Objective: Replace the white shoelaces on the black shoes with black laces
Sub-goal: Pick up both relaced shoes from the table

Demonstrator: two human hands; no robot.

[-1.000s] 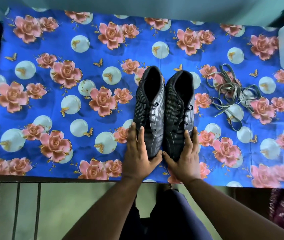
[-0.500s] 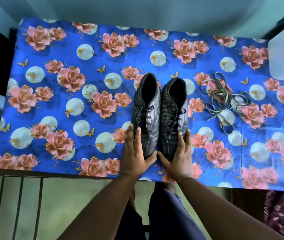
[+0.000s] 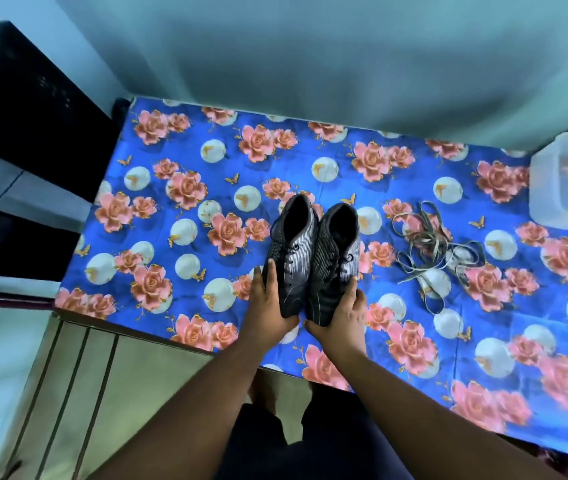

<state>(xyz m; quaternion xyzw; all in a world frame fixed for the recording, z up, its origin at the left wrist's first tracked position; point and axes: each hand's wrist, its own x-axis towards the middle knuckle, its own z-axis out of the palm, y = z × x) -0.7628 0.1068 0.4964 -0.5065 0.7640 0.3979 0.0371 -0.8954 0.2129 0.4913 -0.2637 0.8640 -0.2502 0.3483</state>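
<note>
Two black striped shoes stand side by side on the floral blue cloth, toes toward me: the left shoe (image 3: pixel 294 251) and the right shoe (image 3: pixel 336 258). Both carry black laces. My left hand (image 3: pixel 268 306) lies flat against the outer side of the left shoe's toe, thumb at the toe tip. My right hand (image 3: pixel 343 317) presses the outer side of the right shoe's toe in the same way. The loose white laces (image 3: pixel 431 247) lie in a tangle on the cloth, right of the shoes.
The table with the blue cloth (image 3: pixel 171 220) ends close in front of my legs. A translucent plastic tub (image 3: pixel 566 181) stands at its far right edge. Dark furniture (image 3: pixel 16 98) stands left of the table, and a pale wall runs behind it.
The view has pulled back and tilted, showing more wall and floor. Both hands stay pressed against the shoe toes; the shoes sit a little nearer together.
</note>
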